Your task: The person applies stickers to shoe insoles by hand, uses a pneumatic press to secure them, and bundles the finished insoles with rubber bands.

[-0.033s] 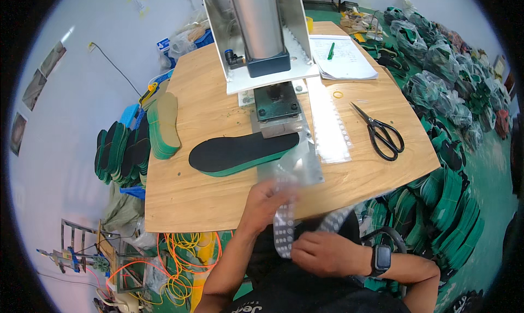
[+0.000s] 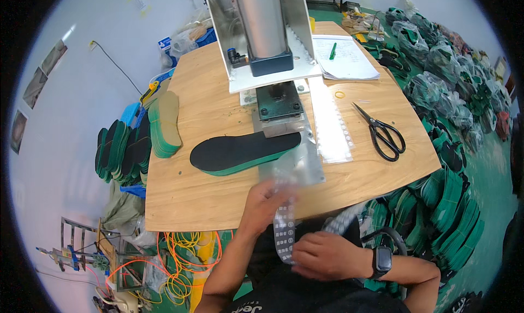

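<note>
A clear film strip (image 2: 284,231) with rows of white printed marks runs between my hands in a hanging loop at the table's front edge. My left hand (image 2: 266,202) pinches its upper part; the fingertips are blurred. Lower and to the right, my right hand (image 2: 323,253) is closed on the strip, and more of it trails out behind that hand. Beyond them, a stack of black-topped green insoles (image 2: 240,152) lies on the table, its right end under the block of a press (image 2: 278,108). The metal base plate (image 2: 305,168) of the press is just past my left hand.
Black scissors (image 2: 383,133), a clear printed sheet (image 2: 331,127) and a notepad (image 2: 346,61) with a green pen lie right of the press. Tan-topped insoles (image 2: 165,124) are bundled at the table's left edge. Stacked insoles (image 2: 447,220) and filled plastic bags (image 2: 439,61) cover the floor at right.
The strip's loop hangs slightly lower between my hands. Both hands have stayed nearly in place.
</note>
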A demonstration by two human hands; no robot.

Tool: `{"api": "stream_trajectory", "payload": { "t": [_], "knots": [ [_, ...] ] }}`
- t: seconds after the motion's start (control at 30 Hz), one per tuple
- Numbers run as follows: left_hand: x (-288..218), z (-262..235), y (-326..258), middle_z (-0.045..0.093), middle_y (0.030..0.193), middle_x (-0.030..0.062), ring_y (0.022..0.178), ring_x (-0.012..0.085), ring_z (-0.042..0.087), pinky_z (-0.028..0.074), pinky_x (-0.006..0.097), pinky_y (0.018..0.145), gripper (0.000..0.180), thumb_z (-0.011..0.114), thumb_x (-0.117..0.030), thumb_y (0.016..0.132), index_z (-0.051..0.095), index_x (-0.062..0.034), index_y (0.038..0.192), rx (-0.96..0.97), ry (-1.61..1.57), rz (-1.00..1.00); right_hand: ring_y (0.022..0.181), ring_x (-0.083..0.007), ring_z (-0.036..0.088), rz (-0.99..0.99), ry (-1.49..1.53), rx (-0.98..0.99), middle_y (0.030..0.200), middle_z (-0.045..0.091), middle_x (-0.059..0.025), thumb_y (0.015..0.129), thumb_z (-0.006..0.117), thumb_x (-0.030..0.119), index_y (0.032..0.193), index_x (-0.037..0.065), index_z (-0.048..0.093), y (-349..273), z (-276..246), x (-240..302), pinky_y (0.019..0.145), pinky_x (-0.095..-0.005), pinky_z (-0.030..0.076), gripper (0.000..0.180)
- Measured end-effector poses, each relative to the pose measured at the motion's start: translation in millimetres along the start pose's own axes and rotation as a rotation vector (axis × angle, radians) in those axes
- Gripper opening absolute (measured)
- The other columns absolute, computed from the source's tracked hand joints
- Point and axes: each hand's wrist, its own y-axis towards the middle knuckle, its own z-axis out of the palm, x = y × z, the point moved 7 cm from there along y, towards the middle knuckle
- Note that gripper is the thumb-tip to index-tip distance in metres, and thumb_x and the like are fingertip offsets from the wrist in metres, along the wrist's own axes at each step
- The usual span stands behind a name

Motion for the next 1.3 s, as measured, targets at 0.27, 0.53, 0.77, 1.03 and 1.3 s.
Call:
{"api": "stream_trajectory", "payload": {
  "t": [0.27, 0.53, 0.77, 1.03, 1.3],
  "knots": [
    [-22, -15, -51, 0.066, 0.09, 0.0054, 0.078, 0.0097, 0.06, 0.048, 0.023, 0.069, 0.013, 0.057, -0.006, 0.09, 0.064, 0.0016, 0.097, -0.215, -0.157, 0.301, 0.071, -0.0246, 0.061, 0.444, 0.555, -0.39, 0.08, 0.061, -0.0152, 0.081, 0.072, 0.02, 0.1, -0.002, 0.056, 29, 14, -48, 0.065, -0.0324, 0.048, 0.032],
    [-99, -70, -17, 0.064, 0.081, -0.0008, 0.069, 0.003, 0.054, 0.042, 0.017, 0.064, 0.013, 0.063, -0.01, 0.088, 0.066, 0.0016, 0.094, -0.413, 0.024, 0.509, 0.061, -0.008, 0.053, 0.562, 0.92, -0.339, 0.071, 0.055, -0.0013, 0.094, 0.056, 0.02, 0.09, 0.001, 0.058, 75, 29, -64, 0.054, -0.0251, 0.045, 0.02],
    [-121, -125, 35, 0.062, 0.072, 0.0032, 0.065, 0.0109, 0.056, 0.045, 0.025, 0.059, 0.01, 0.064, -0.009, 0.085, 0.065, 0.0004, 0.09, -0.595, 0.553, 0.48, 0.059, -0.0046, 0.05, 0.808, 1.078, -0.488, 0.07, 0.055, 0.0027, 0.094, 0.055, 0.02, 0.085, 0.001, 0.061, 99, 41, -123, 0.051, -0.0205, 0.041, 0.022],
    [-99, -79, 27, 0.058, 0.104, 0.0093, 0.098, 0.0279, 0.053, 0.043, 0.037, 0.085, 0.024, 0.064, -0.007, 0.078, 0.068, -0.006, 0.101, -0.067, 1.183, 0.749, 0.06, -0.0037, 0.05, 0.836, 1.09, -0.519, 0.072, 0.058, 0.003, 0.095, 0.054, 0.022, 0.086, 0.002, 0.063, 94, 38, -128, 0.052, -0.0196, 0.041, 0.024],
    [-108, -78, 31, 0.057, 0.108, 0.0128, 0.1, 0.0311, 0.053, 0.043, 0.041, 0.088, 0.031, 0.063, -0.009, 0.079, 0.063, -0.0033, 0.11, -0.037, 1.282, 0.782, 0.059, -0.0051, 0.053, 0.904, 1.189, -0.606, 0.073, 0.061, -0.0003, 0.095, 0.055, 0.021, 0.085, 0.001, 0.063, 96, 37, -144, 0.052, -0.02, 0.043, 0.024]
  ]
}}
